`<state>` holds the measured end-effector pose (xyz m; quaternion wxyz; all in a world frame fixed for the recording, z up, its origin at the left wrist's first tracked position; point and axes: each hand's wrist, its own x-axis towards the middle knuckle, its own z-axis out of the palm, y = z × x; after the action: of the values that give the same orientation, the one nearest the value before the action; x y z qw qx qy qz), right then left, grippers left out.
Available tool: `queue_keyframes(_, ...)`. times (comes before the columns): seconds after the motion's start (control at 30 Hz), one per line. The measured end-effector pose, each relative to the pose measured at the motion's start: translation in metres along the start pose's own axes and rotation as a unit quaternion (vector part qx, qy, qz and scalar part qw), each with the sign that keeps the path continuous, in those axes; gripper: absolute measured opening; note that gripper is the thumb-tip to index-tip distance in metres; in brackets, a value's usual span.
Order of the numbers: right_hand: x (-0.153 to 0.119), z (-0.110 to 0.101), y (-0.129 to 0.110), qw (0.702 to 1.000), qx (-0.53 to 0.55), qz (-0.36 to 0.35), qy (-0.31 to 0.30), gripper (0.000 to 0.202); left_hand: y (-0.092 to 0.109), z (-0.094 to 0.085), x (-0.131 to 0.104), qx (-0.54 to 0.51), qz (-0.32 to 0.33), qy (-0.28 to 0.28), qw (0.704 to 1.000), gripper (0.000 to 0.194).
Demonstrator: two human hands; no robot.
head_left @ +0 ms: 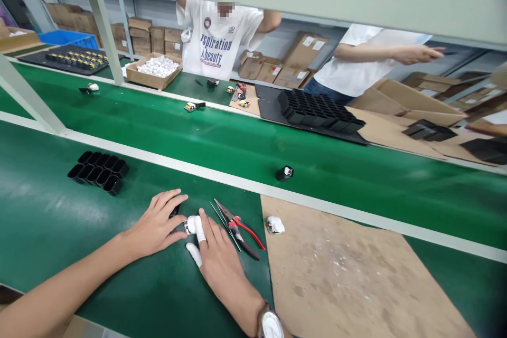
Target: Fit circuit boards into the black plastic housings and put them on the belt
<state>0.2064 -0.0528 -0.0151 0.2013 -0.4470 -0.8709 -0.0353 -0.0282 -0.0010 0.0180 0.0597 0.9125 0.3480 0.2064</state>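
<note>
My left hand is over the green bench, thumb and fingers curved around a small black plastic case that they partly hide. At its thumb tip lies a small circuit board with a white covering on top. My right hand lies flat with its fingers stretched out. White finger cots cover its thumb and index finger; the index finger touches the board's white side, while the thumb stands apart. Right of this hand are red-and-black long-nose pliers and thin metal tweezers.
Several black cases stand grouped at left. Another white-topped board sits on the cardboard sheet. Beyond a pale rail, the green belt carries a filled case. Two people stand across, near black trays; a frame beam crosses overhead.
</note>
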Motion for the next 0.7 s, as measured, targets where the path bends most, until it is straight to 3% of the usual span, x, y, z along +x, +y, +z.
queue_keyframes(0.23,0.002,-0.014,0.009,0.995,0.091,0.020,-0.027,0.064,-0.006,0.002,0.000,-0.055,-0.011,0.006,0.998,0.026)
queue_keyframes(0.43,0.008,-0.022,0.017,0.984,0.168,0.056,-0.014,0.065,-0.023,-0.003,0.000,-0.146,-0.126,0.013,0.981,0.085)
queue_keyframes(0.57,0.010,-0.019,0.017,0.981,0.189,0.038,0.009,0.056,-0.030,0.001,-0.004,-0.192,-0.173,-0.011,0.966,0.078)
queue_keyframes(0.7,0.013,-0.023,0.016,0.977,0.198,0.037,0.074,0.055,-0.026,0.006,-0.006,-0.211,-0.171,-0.004,0.962,0.074)
